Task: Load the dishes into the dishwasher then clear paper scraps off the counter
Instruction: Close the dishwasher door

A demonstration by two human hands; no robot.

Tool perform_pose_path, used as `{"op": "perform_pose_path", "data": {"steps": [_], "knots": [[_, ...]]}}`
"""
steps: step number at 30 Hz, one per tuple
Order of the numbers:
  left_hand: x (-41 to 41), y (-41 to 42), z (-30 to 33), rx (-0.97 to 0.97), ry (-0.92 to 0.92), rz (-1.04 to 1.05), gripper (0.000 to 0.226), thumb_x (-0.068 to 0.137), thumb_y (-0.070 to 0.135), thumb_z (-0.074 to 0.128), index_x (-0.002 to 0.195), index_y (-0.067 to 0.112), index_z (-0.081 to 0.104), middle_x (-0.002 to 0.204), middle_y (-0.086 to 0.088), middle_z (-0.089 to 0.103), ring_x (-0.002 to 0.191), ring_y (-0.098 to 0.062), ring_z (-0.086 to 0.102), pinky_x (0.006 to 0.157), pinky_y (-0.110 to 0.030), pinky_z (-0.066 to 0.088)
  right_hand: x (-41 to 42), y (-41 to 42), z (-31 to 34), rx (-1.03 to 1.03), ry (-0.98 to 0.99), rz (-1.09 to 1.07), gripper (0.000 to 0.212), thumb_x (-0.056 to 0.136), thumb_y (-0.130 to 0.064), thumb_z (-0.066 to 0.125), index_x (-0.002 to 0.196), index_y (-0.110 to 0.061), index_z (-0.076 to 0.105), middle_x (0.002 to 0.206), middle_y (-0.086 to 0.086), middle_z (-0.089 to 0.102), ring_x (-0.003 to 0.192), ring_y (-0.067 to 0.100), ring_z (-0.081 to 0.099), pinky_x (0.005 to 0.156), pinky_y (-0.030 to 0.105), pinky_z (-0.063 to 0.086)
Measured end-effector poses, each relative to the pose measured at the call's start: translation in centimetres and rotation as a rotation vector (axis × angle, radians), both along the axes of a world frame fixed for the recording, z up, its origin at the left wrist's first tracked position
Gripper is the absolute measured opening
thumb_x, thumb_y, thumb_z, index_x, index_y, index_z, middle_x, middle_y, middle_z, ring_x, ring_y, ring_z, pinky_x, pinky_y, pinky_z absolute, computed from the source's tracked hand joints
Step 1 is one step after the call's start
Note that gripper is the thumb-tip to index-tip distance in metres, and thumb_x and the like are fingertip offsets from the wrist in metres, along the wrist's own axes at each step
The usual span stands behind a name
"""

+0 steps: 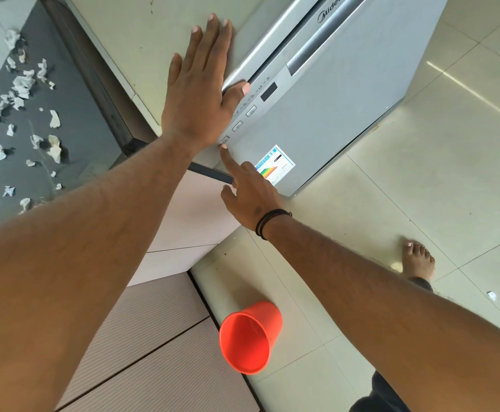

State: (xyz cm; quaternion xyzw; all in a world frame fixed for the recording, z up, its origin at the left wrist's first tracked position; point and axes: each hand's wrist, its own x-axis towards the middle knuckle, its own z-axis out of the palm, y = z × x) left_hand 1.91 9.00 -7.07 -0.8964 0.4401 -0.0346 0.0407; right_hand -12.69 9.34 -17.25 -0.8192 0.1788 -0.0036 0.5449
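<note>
Left hand (201,90) flat atop dishwasher (341,93); right hand (250,191) forefinger seemingly touching its button.

Head cam, steep downward tilt, close over dishwasher (332,93)
</note>
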Motion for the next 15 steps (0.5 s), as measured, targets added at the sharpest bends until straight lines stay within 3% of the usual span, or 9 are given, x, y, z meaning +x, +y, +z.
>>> {"op": "perform_pose_path", "data": {"steps": [15], "knots": [[0.09,-0.07,-0.1,0.012,-0.005,-0.004,0.076,0.102,0.056,0.035,0.162,0.02,0.007,0.171,-0.001,0.006,0.157,-0.025,0.005,0.125,-0.053,0.014,-0.12,0.64,0.0,-0.017,0.023,-0.031,0.079,0.095,-0.026,0.05,0.158,-0.04,0.004,0.098,0.003,0.04,0.077,0.024,0.052,0.065,0.037,0.052]]}}
